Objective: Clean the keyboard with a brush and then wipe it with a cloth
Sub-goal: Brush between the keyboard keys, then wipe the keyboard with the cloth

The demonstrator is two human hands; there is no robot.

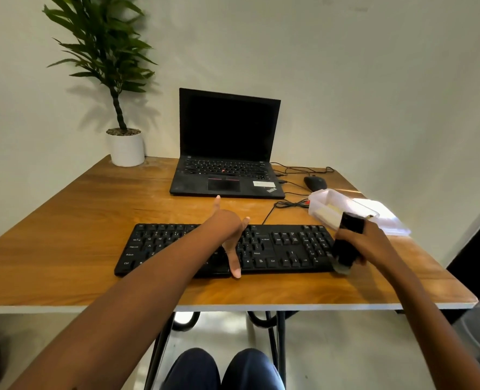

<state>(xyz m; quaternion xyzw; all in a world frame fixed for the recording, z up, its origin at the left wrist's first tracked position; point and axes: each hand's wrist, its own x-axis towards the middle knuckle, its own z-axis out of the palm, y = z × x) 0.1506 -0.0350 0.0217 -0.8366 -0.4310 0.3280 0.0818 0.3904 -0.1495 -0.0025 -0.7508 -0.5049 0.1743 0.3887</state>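
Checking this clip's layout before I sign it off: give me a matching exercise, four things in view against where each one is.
Things:
1. brush
2. left hand
3. potted plant
4. mouse

Places:
A. far left corner of the table
B. just right of the laptop
C. gripped by the right hand at the keyboard's right end
D. fingers spread on the keyboard's middle

Pairs: 1-C, 2-D, 3-A, 4-B

Black keyboard (283,249), brush (347,244) at right end
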